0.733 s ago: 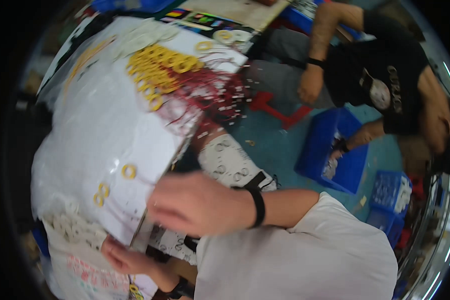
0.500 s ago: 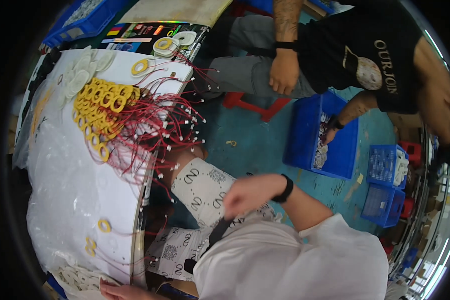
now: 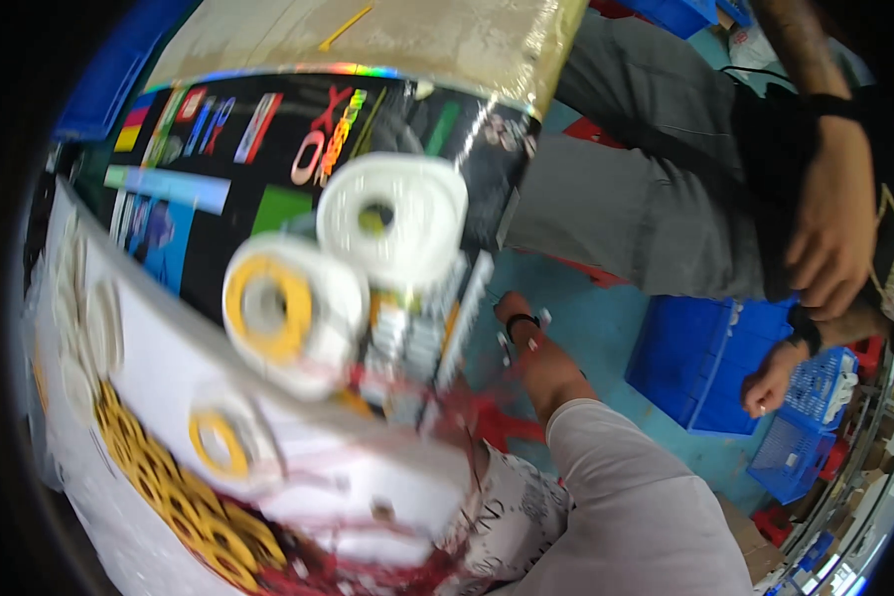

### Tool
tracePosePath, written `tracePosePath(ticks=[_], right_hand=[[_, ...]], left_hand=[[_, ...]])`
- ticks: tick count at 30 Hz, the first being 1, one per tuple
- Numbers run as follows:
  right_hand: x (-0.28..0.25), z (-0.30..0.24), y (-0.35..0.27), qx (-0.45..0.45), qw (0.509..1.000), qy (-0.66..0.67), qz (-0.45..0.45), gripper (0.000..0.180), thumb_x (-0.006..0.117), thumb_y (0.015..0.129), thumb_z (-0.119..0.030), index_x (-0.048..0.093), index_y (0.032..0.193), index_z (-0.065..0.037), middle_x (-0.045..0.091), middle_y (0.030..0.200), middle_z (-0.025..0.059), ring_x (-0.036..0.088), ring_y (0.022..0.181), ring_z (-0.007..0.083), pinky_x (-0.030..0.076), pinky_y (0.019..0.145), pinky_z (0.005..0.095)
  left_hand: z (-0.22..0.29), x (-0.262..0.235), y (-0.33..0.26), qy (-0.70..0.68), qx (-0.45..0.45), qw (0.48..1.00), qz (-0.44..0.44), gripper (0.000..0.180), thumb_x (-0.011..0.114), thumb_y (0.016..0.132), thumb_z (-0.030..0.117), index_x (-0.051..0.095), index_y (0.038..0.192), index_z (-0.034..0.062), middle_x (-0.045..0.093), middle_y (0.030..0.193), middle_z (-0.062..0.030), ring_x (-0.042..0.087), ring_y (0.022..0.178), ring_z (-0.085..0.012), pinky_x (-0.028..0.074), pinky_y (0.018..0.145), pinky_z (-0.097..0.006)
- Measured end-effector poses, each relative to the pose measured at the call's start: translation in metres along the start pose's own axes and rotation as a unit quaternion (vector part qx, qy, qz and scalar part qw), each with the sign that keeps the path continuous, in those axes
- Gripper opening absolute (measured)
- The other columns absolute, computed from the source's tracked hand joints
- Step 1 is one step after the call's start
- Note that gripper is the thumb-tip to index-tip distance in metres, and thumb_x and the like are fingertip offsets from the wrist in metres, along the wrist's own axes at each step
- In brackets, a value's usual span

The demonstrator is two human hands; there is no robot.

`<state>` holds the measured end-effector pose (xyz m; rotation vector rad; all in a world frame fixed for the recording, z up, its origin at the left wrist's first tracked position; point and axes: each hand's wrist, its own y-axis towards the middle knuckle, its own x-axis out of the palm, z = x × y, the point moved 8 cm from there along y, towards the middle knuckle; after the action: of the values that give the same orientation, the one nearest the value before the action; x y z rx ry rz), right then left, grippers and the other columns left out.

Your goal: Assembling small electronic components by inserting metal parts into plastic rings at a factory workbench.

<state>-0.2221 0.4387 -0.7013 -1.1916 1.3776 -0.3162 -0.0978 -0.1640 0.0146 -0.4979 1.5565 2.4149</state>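
My right hand (image 3: 515, 307) reaches out past the table's edge, low over the floor, a black band on its wrist. It is small and blurred, so its fingers are hard to make out. Small white connectors (image 3: 544, 317) on blurred red wires (image 3: 457, 407) hang close by. Nearest on the table are a white rounded disc piece (image 3: 422, 204) and another white piece (image 3: 333, 328) with a yellow ring (image 3: 301, 323) on it. One more white piece with a yellow ring (image 3: 230, 459) lies nearer. Many yellow rings (image 3: 169, 497) are heaped at lower left. My left hand is out of view.
A co-worker in grey trousers (image 3: 606, 199) sits across, one hand (image 3: 832, 223) near the lap, the other (image 3: 770, 382) beside a blue bin (image 3: 685, 382). Blue baskets (image 3: 790, 462) stand behind. White discs (image 3: 99, 328) lie at the table's left.
My view has swung toward the table's far end. My right hand has moved from my lap out past the edge; my left hand has left view. The co-worker's hand has come out of the bin.
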Motion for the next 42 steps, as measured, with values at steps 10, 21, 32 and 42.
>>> tracePosePath(ticks=[10,21,32,42], right_hand=[[0.057,-0.031,0.078,0.061,0.98,-0.026,0.189,0.047,0.069,0.092,-0.034,0.056,0.126,-0.004,0.061,0.122,0.0228,0.062,0.119,0.0385,0.055,0.097,0.0486],[0.103,-0.116,0.058,-0.085,0.969,-0.124,0.195,0.024,0.053,0.097,-0.023,0.062,0.109,-0.005,0.065,0.109,0.0177,0.071,0.095,0.0353,0.059,0.081,0.0468],[0.129,-0.115,0.073,-0.149,0.971,-0.178,0.06,0.037,0.049,0.102,-0.027,0.071,0.119,-0.003,0.067,0.122,0.0205,0.071,0.104,0.0366,0.056,0.085,0.0461],[0.091,-0.072,0.023,-0.289,0.924,-0.187,0.168,0.025,0.052,0.096,-0.02,0.072,0.101,-0.005,0.063,0.121,0.0196,0.061,0.113,0.037,0.053,0.091,0.0476]], left_hand=[[0.024,0.066,0.057,-0.01,0.126,0.992,-0.005,0.033,0.058,0.108,0.025,0.067,0.093,-0.0031,0.066,0.084,-0.0136,0.062,0.071,-0.0231,0.053,0.066,-0.035],[0.037,0.05,0.066,0.033,0.176,0.984,0.001,0.033,0.058,0.108,0.024,0.067,0.093,-0.0032,0.067,0.085,-0.0144,0.062,0.071,-0.024,0.054,0.067,-0.036],[0.048,0.023,0.054,0.075,0.201,0.977,0.002,0.032,0.057,0.108,0.024,0.067,0.094,-0.0034,0.067,0.085,-0.0152,0.063,0.072,-0.025,0.054,0.067,-0.036],[0.016,0.01,0.041,0.09,0.167,0.98,-0.057,0.032,0.057,0.108,0.024,0.067,0.095,-0.0035,0.067,0.086,-0.016,0.063,0.073,-0.0259,0.055,0.067,-0.037]])
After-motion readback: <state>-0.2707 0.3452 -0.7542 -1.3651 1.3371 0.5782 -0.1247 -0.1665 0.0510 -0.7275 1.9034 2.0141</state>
